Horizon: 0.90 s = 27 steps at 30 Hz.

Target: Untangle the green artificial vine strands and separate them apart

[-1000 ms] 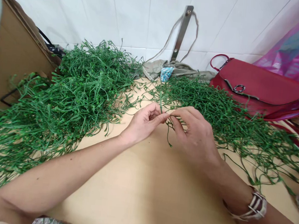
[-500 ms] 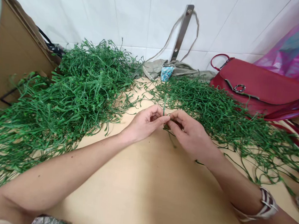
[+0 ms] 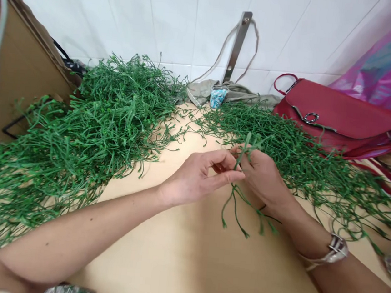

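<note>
My left hand (image 3: 210, 175) pinches a thin green branching stem (image 3: 235, 193), plastic-looking, between thumb and fingertips. Its upper end sticks up past the fingers, and several thin curved branches with small forked tips hang below. Close against it, my right hand (image 3: 263, 175) has its fingers curled around the upper part of the same stem; the thumb and some fingertips are hidden. To the left lies a big heap of similar green stems (image 3: 116, 107). A lower spread of green stems (image 3: 272, 130) lies to the right, behind my right hand.
A pale wooden tabletop (image 3: 165, 258) lies under my arms. At the back stand a blue-and-white cup (image 3: 217, 97), grey cloth (image 3: 248, 94) and a metal strip (image 3: 237, 47) against white tiles. A red handbag (image 3: 342, 109) is at the right, a cardboard box (image 3: 24, 67) at the left.
Both hands have shifted right and slightly nearer, with the stem between them. More of its branches now hang below the fingers, and my right hand has turned.
</note>
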Available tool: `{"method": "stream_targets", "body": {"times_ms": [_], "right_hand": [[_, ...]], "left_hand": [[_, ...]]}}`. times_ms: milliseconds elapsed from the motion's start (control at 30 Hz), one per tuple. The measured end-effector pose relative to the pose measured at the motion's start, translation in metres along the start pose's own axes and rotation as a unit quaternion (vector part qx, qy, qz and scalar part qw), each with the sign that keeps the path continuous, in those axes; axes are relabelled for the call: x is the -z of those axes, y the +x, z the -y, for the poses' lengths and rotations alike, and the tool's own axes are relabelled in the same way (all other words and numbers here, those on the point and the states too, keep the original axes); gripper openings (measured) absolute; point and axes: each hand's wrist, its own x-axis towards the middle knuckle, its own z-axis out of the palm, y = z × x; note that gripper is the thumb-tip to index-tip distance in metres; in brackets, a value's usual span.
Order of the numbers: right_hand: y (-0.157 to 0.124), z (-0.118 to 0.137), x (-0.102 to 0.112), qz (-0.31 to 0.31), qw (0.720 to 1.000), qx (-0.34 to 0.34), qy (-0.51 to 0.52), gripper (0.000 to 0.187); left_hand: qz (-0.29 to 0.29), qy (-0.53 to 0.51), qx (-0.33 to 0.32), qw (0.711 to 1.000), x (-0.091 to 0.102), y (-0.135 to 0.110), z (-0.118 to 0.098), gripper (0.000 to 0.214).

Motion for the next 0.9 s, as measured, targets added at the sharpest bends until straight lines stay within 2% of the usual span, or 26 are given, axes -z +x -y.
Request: {"method": "stream_targets", "body": {"times_ms": [133,267,400,467,533,633,700,733,800,900], "right_hand": [[0.001,0.016,0.000,0.045,0.993,-0.065,0.088,0.021],[-0.002,0.024,0.000,0.105,0.972,-0.120,0.170,0.026],[-0.004,0.023,-0.001,0.154,0.963,-0.108,0.195,0.043],[-0.003,0.023,-0.001,0.154,0.966,-0.093,0.184,0.043],[-0.002,0.025,0.002,0.097,0.973,-0.095,0.189,0.037],[-0.002,0.034,0.008,-0.076,0.971,-0.136,0.180,0.022],[-0.003,0.043,0.010,-0.129,0.972,-0.134,0.143,0.019],[-0.004,0.046,0.010,-0.119,0.979,-0.115,0.118,0.018],[-0.007,0.052,0.007,-0.051,0.994,-0.071,0.067,0.015],[-0.010,0.052,-0.004,0.043,0.998,-0.044,0.021,0.015]], "left_hand": [[-0.079,-0.051,0.021,0.995,0.009,0.009,0.021,0.033],[-0.094,-0.093,0.034,0.991,0.018,0.015,0.028,0.035],[-0.089,-0.134,0.036,0.986,0.018,0.016,0.030,0.041],[-0.088,-0.143,0.043,0.985,0.018,0.016,0.033,0.042],[-0.097,-0.142,0.054,0.984,0.019,0.016,0.036,0.041],[-0.133,-0.132,0.066,0.980,0.020,0.016,0.037,0.037],[-0.153,-0.127,0.069,0.978,0.020,0.015,0.036,0.035],[-0.155,-0.125,0.069,0.978,0.020,0.014,0.034,0.034],[-0.145,-0.123,0.066,0.980,0.019,0.014,0.031,0.035],[-0.116,-0.124,0.056,0.984,0.018,0.013,0.028,0.038]]}}
